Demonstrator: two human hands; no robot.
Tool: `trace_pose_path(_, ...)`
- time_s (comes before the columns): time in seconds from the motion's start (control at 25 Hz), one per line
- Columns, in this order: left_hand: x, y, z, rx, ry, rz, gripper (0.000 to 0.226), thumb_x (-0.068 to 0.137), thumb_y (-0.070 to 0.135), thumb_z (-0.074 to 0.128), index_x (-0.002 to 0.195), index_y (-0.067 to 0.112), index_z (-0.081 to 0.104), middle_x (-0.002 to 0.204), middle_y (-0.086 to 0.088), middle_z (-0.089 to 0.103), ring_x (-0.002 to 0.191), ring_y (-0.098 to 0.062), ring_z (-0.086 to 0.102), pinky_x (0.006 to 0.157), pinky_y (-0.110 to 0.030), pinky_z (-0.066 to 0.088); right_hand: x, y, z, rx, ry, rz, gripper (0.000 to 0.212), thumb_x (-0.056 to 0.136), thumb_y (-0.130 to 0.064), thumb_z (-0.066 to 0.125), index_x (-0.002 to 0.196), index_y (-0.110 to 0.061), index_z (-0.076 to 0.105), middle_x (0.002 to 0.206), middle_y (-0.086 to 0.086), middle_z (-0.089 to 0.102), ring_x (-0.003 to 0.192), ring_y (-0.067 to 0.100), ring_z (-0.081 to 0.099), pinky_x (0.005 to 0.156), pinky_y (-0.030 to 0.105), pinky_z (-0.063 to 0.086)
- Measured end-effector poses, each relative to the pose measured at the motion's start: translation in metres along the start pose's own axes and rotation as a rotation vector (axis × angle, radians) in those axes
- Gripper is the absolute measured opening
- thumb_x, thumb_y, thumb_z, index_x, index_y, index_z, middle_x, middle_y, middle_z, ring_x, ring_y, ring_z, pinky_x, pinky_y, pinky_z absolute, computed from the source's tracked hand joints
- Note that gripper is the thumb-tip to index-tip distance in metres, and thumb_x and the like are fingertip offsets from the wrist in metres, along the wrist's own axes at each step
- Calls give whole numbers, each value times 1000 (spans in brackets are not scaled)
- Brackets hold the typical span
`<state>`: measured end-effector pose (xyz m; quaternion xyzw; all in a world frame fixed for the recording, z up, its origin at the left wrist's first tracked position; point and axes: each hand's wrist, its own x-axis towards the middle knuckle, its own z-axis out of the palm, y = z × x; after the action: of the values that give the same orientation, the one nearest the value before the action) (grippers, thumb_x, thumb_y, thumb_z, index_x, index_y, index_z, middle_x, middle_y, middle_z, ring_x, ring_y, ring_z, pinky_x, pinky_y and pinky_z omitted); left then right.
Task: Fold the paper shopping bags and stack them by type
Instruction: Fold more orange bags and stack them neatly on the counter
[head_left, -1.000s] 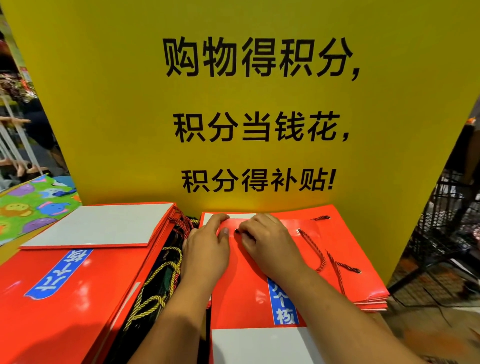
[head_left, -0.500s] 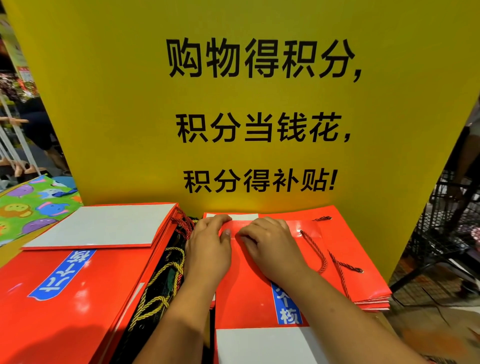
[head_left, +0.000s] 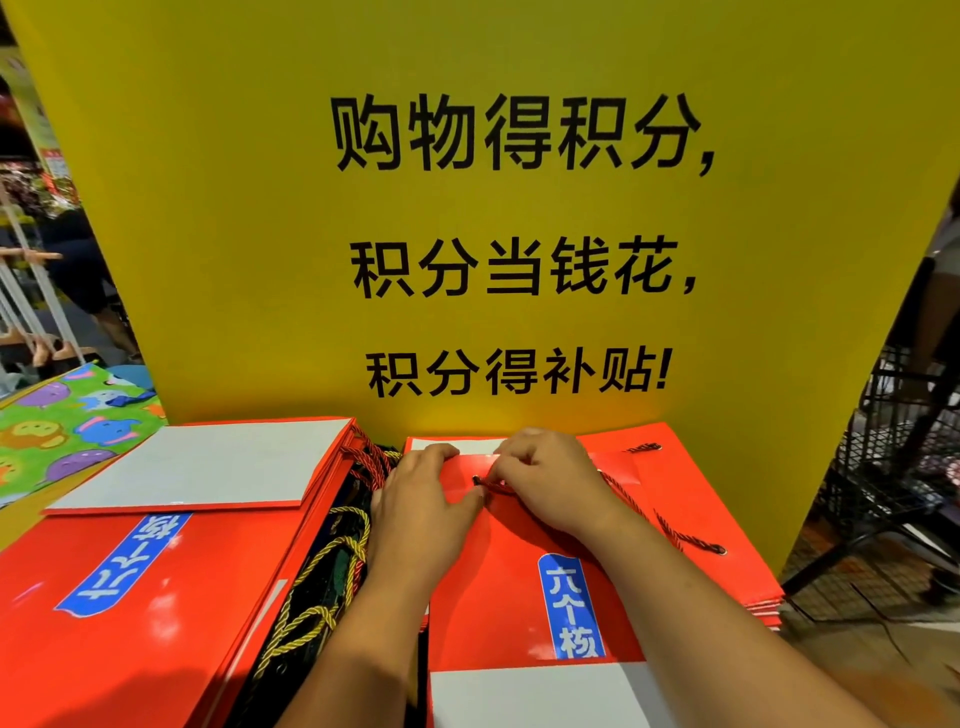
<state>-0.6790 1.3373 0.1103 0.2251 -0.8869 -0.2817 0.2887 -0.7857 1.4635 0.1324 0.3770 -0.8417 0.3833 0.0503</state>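
A flat red paper bag (head_left: 524, 597) with a blue label and a white band lies on top of a right-hand stack of red bags (head_left: 748, 582). My left hand (head_left: 421, 499) rests flat on its upper left part, fingers straight. My right hand (head_left: 550, 483) lies beside it, fingertips pinching the red rope handle (head_left: 488, 482) near its eyelet. The handle's other end runs out to the right past my wrist. A second stack of larger red bags (head_left: 130, 613) lies at left, topped by a folded bag showing a white panel (head_left: 208, 462).
A tall yellow sign board (head_left: 519, 234) with black characters stands right behind the stacks. Gold and dark rope handles (head_left: 322, 587) fill the gap between them. A green cartoon-print bag (head_left: 62, 421) lies far left. A black wire cart (head_left: 893, 467) stands at right.
My right hand's fingers have curled and picked up the red rope handle near the eyelet; before, both hands pressed flat on the bag's top fold. The left hand stayed put.
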Motion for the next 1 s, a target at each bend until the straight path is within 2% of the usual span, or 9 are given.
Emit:
trace_pose_path(0.04,0,0,0,-18,12,13,44,83,45,73,122,32,57,118,11,55,112,-16,53,97,-44,43,1,0,-2,52,35,19,24,83,-36,53,76,-20,70,82,-8,68,82,12,62,78,41,49)
trace_pose_path(0.12,-1,1,-2,-54,41,33,37,80,39,78,111,30,58,109,13,54,102,-16,54,90,-42,46,4,-4,-5,103,120,46,13,91,-30,53,84,-23,62,75,-5,67,72,16,62,66,42,51)
trace_pose_path(0.2,-3,3,-5,-78,78,43,32,77,30,83,95,28,57,98,15,51,91,-15,54,77,-36,45,5,-8,-12,93,131,40,5,95,-29,57,91,-27,56,74,-5,68,70,14,63,62,37,49)
trace_pose_path(0.28,-5,5,-7,-82,107,48,32,73,22,85,81,25,54,93,15,51,86,-14,52,69,-32,38,5,-11,-22,-55,17,-21,10,92,-32,66,93,-28,57,79,-6,69,75,14,63,65,33,47)
trace_pose_path(0.4,-7,5,-6,-39,116,96,32,72,14,84,70,18,52,98,10,59,89,-16,56,67,-31,34,1,-17,-31,-327,-169,-138,11,88,-37,71,97,-32,67,93,-7,72,85,15,61,70,31,45)
trace_pose_path(0.52,-7,4,-3,5,115,147,36,71,9,82,66,18,47,106,8,62,93,-18,59,68,-31,39,0,-20,-31,-358,-235,-242,19,91,-29,67,106,-38,73,103,-12,73,96,10,63,78,32,49)
trace_pose_path(0.64,-7,2,-1,36,119,184,41,71,8,82,66,21,42,114,8,63,97,-19,61,72,-32,45,1,-21,-20,-412,-290,-243,35,89,-18,61,113,-41,71,106,-8,71,99,15,63,79,37,52)
trace_pose_path(0.76,-6,0,0,34,123,202,38,71,12,83,68,21,46,112,9,60,94,-16,60,71,-33,47,1,-20,-10,-462,-233,-216,23,90,-30,64,110,-40,68,100,-5,66,95,21,63,74,37,53)
trace_pose_path(1.0,-7,3,-3,-16,108,164,40,71,10,82,65,22,44,100,14,51,84,-12,50,64,-31,37,-8,-27,-5,-539,-129,-252,17,94,-22,58,109,-30,62,105,-1,63,97,26,62,66,32,39)
